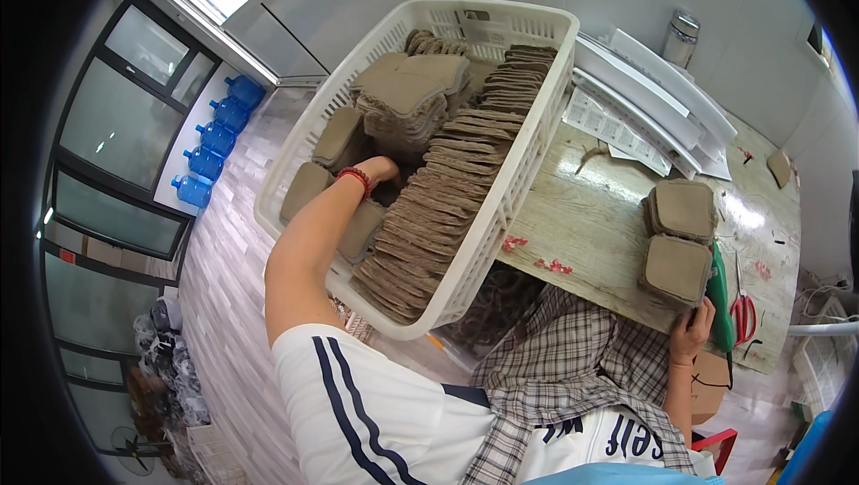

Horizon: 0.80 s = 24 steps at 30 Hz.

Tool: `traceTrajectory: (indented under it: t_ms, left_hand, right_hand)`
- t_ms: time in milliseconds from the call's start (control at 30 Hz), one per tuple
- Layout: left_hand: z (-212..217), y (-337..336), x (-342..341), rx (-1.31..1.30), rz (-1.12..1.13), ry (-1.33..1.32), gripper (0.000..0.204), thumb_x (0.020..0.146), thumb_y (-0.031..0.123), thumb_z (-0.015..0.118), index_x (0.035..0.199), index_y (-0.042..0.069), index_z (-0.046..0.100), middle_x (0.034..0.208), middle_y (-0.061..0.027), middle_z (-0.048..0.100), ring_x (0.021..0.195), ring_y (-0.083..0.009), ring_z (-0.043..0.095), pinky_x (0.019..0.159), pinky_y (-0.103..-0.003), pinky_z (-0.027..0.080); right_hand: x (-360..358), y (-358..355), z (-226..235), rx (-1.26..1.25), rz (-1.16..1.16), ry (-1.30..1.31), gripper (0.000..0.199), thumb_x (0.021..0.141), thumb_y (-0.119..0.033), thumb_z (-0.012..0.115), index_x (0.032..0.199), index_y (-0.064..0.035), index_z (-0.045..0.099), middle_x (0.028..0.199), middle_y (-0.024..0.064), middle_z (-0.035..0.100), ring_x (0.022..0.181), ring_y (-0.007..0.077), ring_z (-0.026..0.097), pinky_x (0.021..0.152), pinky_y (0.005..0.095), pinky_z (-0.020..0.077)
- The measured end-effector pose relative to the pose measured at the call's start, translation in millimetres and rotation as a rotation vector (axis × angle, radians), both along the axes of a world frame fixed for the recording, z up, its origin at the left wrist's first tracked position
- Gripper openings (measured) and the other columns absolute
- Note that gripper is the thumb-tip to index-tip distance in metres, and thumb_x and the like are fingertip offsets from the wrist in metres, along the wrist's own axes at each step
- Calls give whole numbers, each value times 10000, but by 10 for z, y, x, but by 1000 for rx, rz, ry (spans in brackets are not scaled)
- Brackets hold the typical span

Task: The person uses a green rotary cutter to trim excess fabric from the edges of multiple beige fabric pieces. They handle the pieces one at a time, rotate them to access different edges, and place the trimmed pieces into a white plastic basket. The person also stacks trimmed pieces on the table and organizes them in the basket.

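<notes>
A white plastic basket [523, 140] rests tilted on the left edge of the wooden table [591, 225], filled with rows and stacks of brown moulded pads [447, 190]. My left hand [380, 172], with a red band at the wrist, reaches down into the basket among the pads; its fingers are hidden. My right hand [691, 331] grips the table's near edge beside two stacks of the same brown pads [677, 243].
Red-handled scissors [743, 315] and a green tool [718, 297] lie right of the stacks. White boards [662, 100] and a metal flask [680, 36] stand at the table's far side. Blue water bottles [215, 140] line the windowed wall at left.
</notes>
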<state>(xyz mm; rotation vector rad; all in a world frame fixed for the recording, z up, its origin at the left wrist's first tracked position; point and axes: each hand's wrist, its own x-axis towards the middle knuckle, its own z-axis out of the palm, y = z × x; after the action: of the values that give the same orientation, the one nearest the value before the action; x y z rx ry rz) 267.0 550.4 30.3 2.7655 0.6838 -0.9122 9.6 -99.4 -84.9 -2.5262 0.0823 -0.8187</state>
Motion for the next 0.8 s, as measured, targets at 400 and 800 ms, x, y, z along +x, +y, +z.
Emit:
traceTrajectory:
  t_ms: [400, 800]
  left_hand:
    - [516, -301, -216, 59, 217, 11, 523, 689, 168, 808, 1141, -44, 652, 1156, -272, 636, 1099, -325, 627, 880, -398, 503]
    - [1059, -54, -497, 105, -414, -453, 759, 531, 167, 875, 1182, -30, 539, 1091, -264, 637, 1065, -396, 602, 882, -430, 485]
  right_hand:
    - [10, 23, 54, -2, 15, -21, 286, 841, 49, 543, 1124, 25, 578, 1133, 218, 568, 1033, 404, 569, 873, 426, 468]
    - [-1, 53, 87, 12, 20, -49, 270, 836, 54, 547, 1101, 22, 581, 1120, 199, 579, 1030, 394, 571, 879, 425, 465]
